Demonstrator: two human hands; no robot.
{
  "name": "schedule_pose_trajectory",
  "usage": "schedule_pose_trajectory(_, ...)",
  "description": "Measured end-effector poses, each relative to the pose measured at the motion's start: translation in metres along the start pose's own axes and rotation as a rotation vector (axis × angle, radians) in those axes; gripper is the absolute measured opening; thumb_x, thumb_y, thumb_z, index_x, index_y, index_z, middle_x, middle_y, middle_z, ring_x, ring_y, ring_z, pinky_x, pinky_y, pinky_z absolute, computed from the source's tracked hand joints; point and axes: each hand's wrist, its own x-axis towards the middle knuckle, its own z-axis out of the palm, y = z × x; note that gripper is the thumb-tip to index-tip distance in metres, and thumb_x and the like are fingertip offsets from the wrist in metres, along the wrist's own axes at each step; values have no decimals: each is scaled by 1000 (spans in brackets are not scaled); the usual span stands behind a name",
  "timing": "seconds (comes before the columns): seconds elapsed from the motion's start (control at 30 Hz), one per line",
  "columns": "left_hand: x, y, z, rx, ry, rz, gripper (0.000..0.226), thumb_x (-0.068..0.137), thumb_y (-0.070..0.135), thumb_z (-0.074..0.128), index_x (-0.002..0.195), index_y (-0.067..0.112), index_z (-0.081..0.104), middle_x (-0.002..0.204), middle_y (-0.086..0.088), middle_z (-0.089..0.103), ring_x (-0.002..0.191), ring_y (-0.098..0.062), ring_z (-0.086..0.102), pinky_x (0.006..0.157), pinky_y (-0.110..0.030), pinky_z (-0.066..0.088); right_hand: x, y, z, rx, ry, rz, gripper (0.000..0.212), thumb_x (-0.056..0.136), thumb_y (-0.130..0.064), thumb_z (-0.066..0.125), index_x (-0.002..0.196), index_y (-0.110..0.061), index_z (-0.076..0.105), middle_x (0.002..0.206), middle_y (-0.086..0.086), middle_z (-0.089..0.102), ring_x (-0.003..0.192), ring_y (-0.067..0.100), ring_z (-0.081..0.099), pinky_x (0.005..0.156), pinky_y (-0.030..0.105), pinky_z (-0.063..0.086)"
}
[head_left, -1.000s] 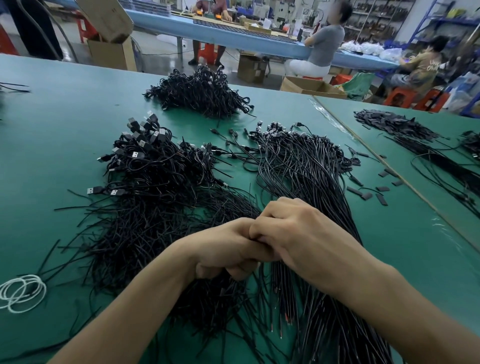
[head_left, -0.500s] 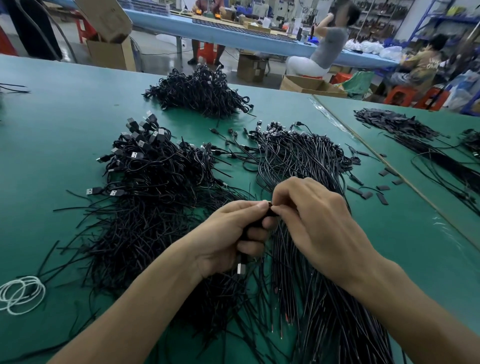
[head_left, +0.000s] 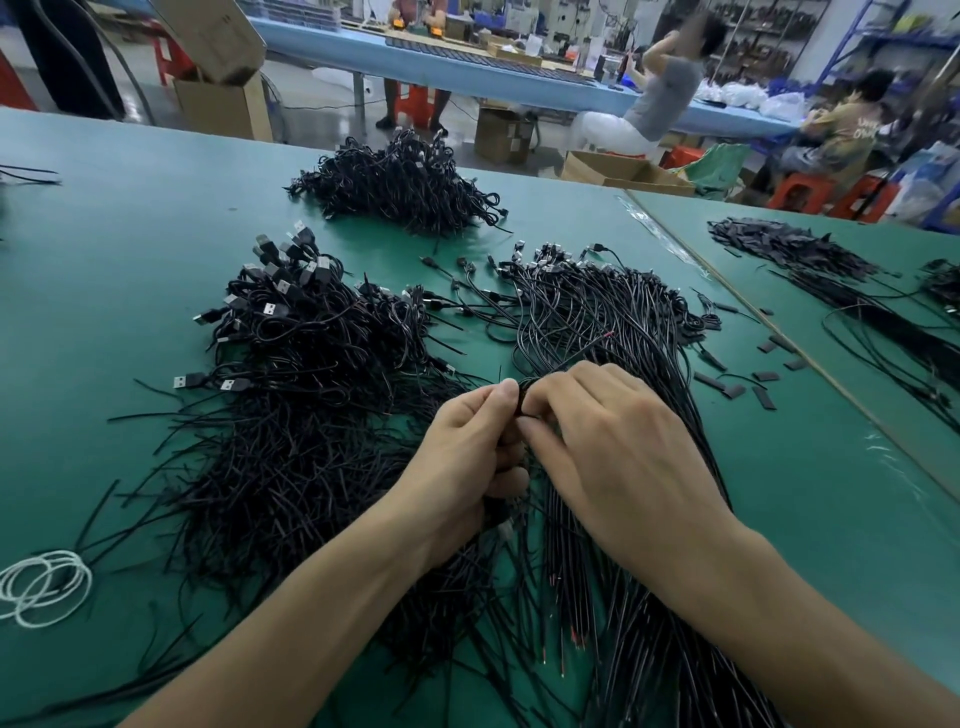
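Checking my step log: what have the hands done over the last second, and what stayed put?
The left hand and right hand moved forward, away from the body, out of a tight clasp. Their fingertips now pinch a black cable between them. The plug pile, the far heap and the white loops stayed put.

A wide green desk fills the near scene and meets a second green desk on the right. Beyond them, cardboard boxes and red stools stand on a glossy grey floor. A long blue desk crosses the far side (two people sit at it), with dim shelving behind.
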Motion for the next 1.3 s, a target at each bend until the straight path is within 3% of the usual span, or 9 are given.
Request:
schedule_pose_trajectory(0.23,2,-4,-1,29,-4,52,41,107,23,41,70,16,56,65,-1,31,52,-7,24,39,-16,28,3,-8,-3,-57,-34,57,8,99,-23,54,100,-19,60,94,-2,58,87,19,55,84,35,49)
schedule_pose_trajectory(0.4,2,-6,-1,36,-51,68,47,108,25,40,67,22,62,61,4,38,51,-6,30,41,-17,32,7,-7,2,-36,2,98,14,100,-24,51,94,-17,61,91,-2,58,85,17,54,75,27,44)
schedule_pose_trajectory(0.5,3,-5,-3,-3,-87,92,35,107,26,42,80,17,64,64,4,45,55,-7,38,46,-18,37,9,-1,6,123,42,130,13,100,-24,51,94,-18,62,91,-8,56,82,10,52,72,19,39)
schedule_pose_trajectory(0.6,6,-4,-5,11,-118,167,20,100,27,52,95,13,65,74,1,58,66,-9,51,57,-20,46,10,10,7,325,97,169,9,97,-21,57,89,-22,62,88,-13,58,81,6,56,72,25,47)
schedule_pose_trajectory(0.73,7,-4,-6,61,-148,249,19,95,25,54,106,12,63,82,-1,64,76,-14,57,71,-28,50,11,16,3,493,160,171,14,94,-14,64,85,-25,63,82,-13,61,82,7,61,69,9,41)
schedule_pose_trajectory(0.87,4,-1,-5,40,-149,256,15,96,22,53,101,11,61,75,3,63,68,-8,56,63,-22,49,14,20,-2,490,177,116,13,90,-14,70,88,-25,62,79,-13,62,81,8,63,70,9,42)
schedule_pose_trajectory(0.97,1,1,-4,15,-161,214,14,94,25,59,96,11,61,71,2,63,65,-8,55,60,-21,49,17,27,-7,405,81,37,10,92,-18,68,88,-25,61,84,-15,60,83,6,59,72,9,40)
schedule_pose_trajectory(1.17,-1,4,-4,-37,-222,101,15,89,22,55,93,8,59,71,-1,61,62,-9,54,59,-20,48,17,34,-13,324,-58,-42,7,95,-29,53,90,-26,57,89,-15,54,85,7,56,74,28,47)
schedule_pose_trajectory(1.3,2,4,-5,-102,-263,98,22,90,22,62,102,5,59,75,-3,65,67,-11,60,63,-23,53,12,29,-8,416,63,8,16,95,-16,62,85,-27,56,83,-15,56,82,5,58,70,13,41)
